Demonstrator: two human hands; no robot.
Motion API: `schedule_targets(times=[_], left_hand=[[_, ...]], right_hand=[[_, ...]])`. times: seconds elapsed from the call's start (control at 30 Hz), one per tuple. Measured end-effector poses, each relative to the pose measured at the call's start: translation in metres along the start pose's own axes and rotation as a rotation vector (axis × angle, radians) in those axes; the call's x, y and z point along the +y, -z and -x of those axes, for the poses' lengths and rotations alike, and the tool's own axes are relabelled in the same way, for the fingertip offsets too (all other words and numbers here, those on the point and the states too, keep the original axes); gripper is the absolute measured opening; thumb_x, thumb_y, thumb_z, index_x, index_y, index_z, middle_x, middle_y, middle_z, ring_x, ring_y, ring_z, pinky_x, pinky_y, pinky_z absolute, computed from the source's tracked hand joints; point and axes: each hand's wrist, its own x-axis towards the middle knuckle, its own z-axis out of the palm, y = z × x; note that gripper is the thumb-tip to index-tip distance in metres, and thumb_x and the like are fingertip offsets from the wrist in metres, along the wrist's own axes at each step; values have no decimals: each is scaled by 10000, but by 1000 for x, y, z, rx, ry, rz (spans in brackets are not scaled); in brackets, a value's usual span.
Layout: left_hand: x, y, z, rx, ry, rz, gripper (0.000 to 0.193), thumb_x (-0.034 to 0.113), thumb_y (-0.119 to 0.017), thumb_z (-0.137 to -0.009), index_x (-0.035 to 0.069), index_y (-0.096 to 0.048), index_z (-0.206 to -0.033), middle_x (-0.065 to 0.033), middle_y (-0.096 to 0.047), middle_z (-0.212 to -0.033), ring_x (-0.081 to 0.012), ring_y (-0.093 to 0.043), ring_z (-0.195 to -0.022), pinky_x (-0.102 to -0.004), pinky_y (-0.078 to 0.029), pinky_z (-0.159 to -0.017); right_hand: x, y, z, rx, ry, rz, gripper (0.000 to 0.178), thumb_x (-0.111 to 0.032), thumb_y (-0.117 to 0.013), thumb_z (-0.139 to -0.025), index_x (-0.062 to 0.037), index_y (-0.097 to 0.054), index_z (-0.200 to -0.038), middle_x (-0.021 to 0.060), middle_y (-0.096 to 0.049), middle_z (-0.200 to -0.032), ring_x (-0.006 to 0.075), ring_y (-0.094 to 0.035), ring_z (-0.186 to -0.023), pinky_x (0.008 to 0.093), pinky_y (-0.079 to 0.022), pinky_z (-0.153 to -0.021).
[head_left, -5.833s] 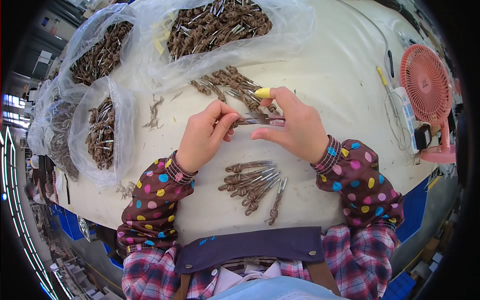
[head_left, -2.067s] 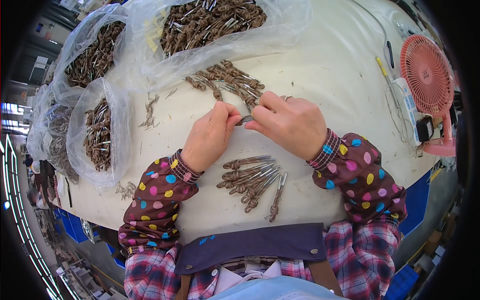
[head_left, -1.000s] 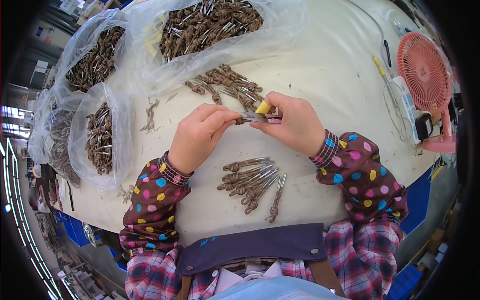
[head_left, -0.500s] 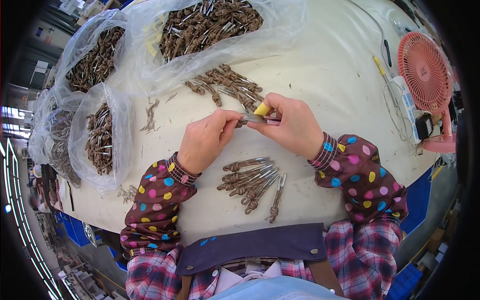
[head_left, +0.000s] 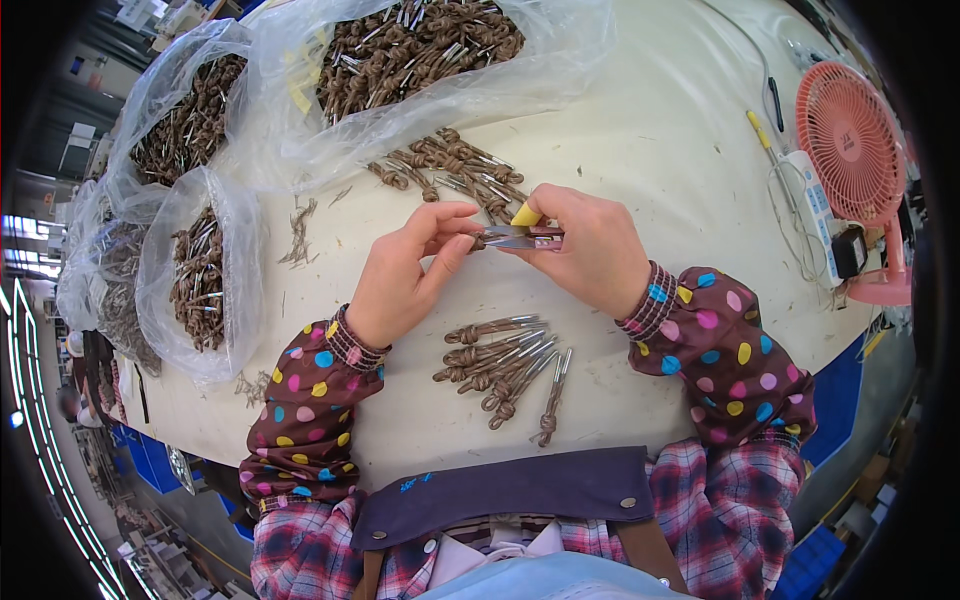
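Note:
My left hand pinches one end of a knotted brown cord piece above the pale table. My right hand, with a yellow cap on one fingertip, grips small metal snips whose blades meet the cord. Just behind the hands lies a loose heap of brown cords with metal tips. A small pile of the same cords rests on the table near my body, between my forearms.
Several clear plastic bags full of brown cords stand at the back and left. Cord trimmings lie on the table. At the right stand a pink desk fan, a power strip and cables.
My left hand's fingers have spread a little on the cord, and the snips stay against its end. The hands shifted slightly; the piles have not moved.

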Motion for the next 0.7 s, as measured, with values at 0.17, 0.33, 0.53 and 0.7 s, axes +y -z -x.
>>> schedule_targets(times=[0.17,0.33,0.53,0.7], left_hand=[[0,4,-1,-55,-142,-275,112,37,-598,-880,12,-617,-987,-121,-645,-844,-211,-642,-718,-279,-503,-640],[-7,1,1,-32,-84,-196,75,45,-600,-882,14,-611,-949,-104,-611,-768,-211,-608,-652,-291,-486,-605],[-8,0,3,-15,29,-159,55,67,-570,-911,19,-574,-937,-107,-587,-748,-213,-585,-629,-298,-469,-592],[-10,-3,3,-4,2,-188,58,80,-572,-916,27,-559,-934,-115,-572,-778,-251,-577,-674,-318,-467,-622]], right_hand=[[-1,-1,1,-20,-14,-34,274,-205,-795,-729,-33,-593,-795,100,-624,-702,207,-619,-592,281,-494,-546],[-2,0,0,-51,-46,-61,305,-226,-801,-725,-26,-586,-808,94,-623,-717,204,-620,-598,281,-495,-553],[-2,5,-2,-22,35,32,337,-337,-762,-759,-53,-587,-811,59,-601,-828,202,-627,-643,289,-490,-570],[-5,8,-2,-34,177,222,302,-357,-717,-787,-87,-581,-798,25,-558,-799,215,-595,-611,316,-462,-533]])
